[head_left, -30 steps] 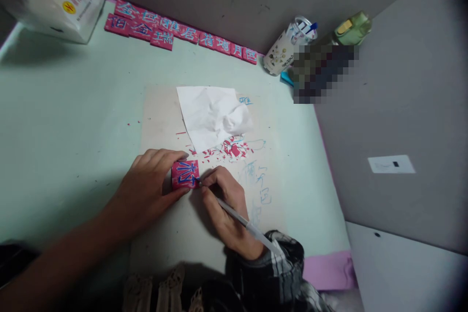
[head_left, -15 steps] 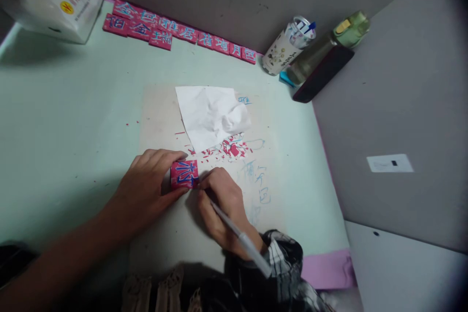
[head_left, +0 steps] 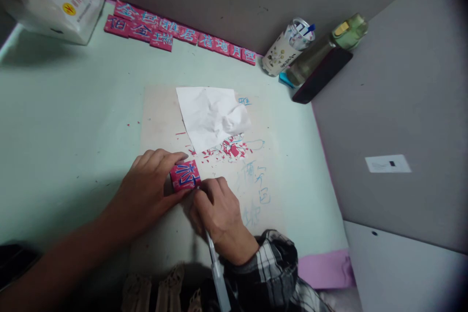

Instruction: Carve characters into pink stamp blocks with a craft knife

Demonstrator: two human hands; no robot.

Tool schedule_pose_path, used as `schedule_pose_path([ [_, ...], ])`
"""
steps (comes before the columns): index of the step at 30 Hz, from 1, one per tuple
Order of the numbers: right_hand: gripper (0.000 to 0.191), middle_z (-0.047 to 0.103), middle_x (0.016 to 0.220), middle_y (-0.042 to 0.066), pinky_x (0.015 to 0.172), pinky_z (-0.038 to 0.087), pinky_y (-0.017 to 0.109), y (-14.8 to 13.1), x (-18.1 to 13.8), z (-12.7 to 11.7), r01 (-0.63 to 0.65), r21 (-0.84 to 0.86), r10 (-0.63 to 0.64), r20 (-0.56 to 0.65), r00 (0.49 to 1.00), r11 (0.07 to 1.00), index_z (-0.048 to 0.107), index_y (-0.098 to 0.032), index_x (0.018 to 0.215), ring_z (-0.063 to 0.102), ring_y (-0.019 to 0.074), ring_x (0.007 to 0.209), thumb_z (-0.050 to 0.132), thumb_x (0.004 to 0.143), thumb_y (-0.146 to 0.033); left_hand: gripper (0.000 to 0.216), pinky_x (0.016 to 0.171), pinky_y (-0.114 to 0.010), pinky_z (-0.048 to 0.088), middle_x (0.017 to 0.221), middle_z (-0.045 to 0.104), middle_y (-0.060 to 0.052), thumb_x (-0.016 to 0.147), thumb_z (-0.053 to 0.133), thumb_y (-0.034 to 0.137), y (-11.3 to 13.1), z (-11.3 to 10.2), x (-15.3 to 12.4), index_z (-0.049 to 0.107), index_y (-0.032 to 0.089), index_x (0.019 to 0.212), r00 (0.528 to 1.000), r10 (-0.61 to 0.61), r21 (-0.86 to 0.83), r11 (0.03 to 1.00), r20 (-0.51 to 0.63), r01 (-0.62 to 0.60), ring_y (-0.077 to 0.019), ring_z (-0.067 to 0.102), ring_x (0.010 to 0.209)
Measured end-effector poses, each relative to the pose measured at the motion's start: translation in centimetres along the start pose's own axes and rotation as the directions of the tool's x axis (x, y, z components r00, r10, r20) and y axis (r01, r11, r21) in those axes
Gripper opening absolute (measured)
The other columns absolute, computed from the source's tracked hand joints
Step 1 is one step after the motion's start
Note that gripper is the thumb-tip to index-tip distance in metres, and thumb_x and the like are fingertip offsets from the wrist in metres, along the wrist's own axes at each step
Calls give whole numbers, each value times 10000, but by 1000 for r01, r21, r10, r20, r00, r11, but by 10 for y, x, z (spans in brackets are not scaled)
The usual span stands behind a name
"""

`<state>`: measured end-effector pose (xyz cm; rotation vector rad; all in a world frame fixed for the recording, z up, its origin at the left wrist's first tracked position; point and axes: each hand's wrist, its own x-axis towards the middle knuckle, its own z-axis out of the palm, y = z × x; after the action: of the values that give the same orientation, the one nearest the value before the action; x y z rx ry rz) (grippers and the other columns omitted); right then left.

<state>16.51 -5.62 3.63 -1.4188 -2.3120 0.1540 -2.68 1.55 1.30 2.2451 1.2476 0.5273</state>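
My left hand (head_left: 149, 178) grips a small red square tile (head_left: 185, 176) by its edges, thumb below and fingers above. The tile bears a blue-outlined character and sits tilted on a pale board (head_left: 161, 112). My right hand (head_left: 221, 212) is closed around a slim, silver-grey, pen-shaped carving knife (head_left: 218, 273), its handle pointing down toward me. The tip is mostly hidden by my fingers at the tile's lower right corner. Red chips (head_left: 234, 149) lie scattered just beyond my hands, beside a creased white paper (head_left: 212, 114).
Several red lettered tiles (head_left: 188, 35) line the back wall. A white bag (head_left: 69, 5) stands at the left back. A cup of pens (head_left: 283, 53), a green-lidded bottle (head_left: 310, 58) and a dark slab-like object (head_left: 321, 75) stand at the right back. Blue handwriting marks the board.
The tile has turned slightly and shifted a little right. My right hand has rolled over and moved slightly down-left, and the tool's handle now points more straight toward me.
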Motion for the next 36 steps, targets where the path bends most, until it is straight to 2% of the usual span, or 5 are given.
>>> schedule_pose_path([
  [13,209,601,944,117,647,504,380,-1,-1,-1,-44,-17,44,5,999,999,640,-183,951,482,263,853,471,1023,-84,581,849,-521,477,1093,642,-165,925,610,508,6,3,0,560,120,1354,999,16,70,997,-36,-13,-383,610,985],
  [22,179,585,919,108,615,496,372,-5,0,-1,-55,-31,56,10,998,998,620,-201,931,470,264,836,531,978,-54,323,797,-484,446,964,591,-107,977,561,482,10,1,-1,653,186,1068,999,43,68,997,-30,-41,-329,580,902],
  [26,195,582,904,120,645,480,386,5,0,4,-156,-30,153,-87,984,987,592,-197,919,484,275,834,512,958,-24,306,794,-476,449,934,580,-81,973,568,509,10,2,-4,632,210,997,999,46,82,996,-29,-43,-300,565,872],
  [31,176,608,905,62,727,511,372,14,1,8,-174,275,257,-301,918,946,584,-224,987,584,228,834,548,950,-56,283,816,-457,471,938,595,-53,961,569,520,9,4,-5,618,246,1014,998,2,75,997,-63,3,-286,581,892],
  [36,159,648,873,26,718,524,336,9,1,1,-245,539,390,-170,905,806,595,-237,914,634,183,808,576,924,-79,305,797,-485,475,925,636,-95,934,605,516,8,1,-4,666,226,1004,999,-10,20,1000,-39,10,-327,603,881],
])
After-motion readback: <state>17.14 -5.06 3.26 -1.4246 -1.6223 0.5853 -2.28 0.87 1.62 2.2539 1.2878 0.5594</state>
